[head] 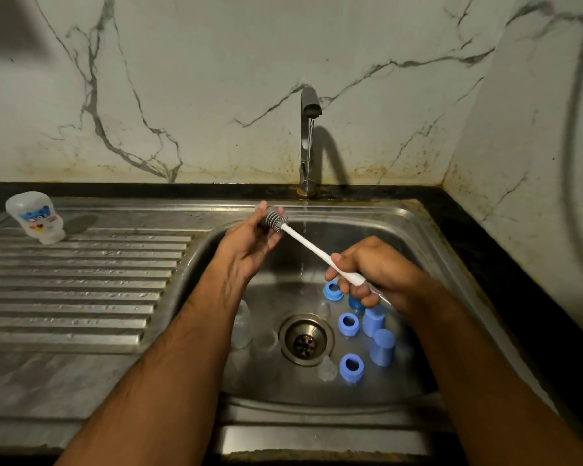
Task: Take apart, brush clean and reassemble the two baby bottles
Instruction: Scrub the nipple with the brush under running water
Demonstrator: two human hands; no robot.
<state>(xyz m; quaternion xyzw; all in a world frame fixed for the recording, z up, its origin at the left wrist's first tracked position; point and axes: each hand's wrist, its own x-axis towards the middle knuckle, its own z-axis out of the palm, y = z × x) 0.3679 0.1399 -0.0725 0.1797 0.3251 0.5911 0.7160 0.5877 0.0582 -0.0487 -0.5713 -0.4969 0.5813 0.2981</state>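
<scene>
Right hand (367,267) grips the white handle of the bottle brush (312,250), fingers curled round its lower end. The handle's long axis runs up and to the left from that hand, ending in the grey bristle head, which sits in a small clear piece (266,213), probably a teat or small bottle part, though too blurred to name. Left hand (249,243) holds that piece at its fingertips, pinched around the bristles, just left of the thin stream from the tap (308,105). So the work lies between the hands, nearer the left.

Below, in the sink (418,223), blue collar rings (349,324) and blue caps (381,346) lie right of the drain (305,339); clear parts lie left of it. One bottle body (36,216) stands upended on the drainboard (81,280), well apart.
</scene>
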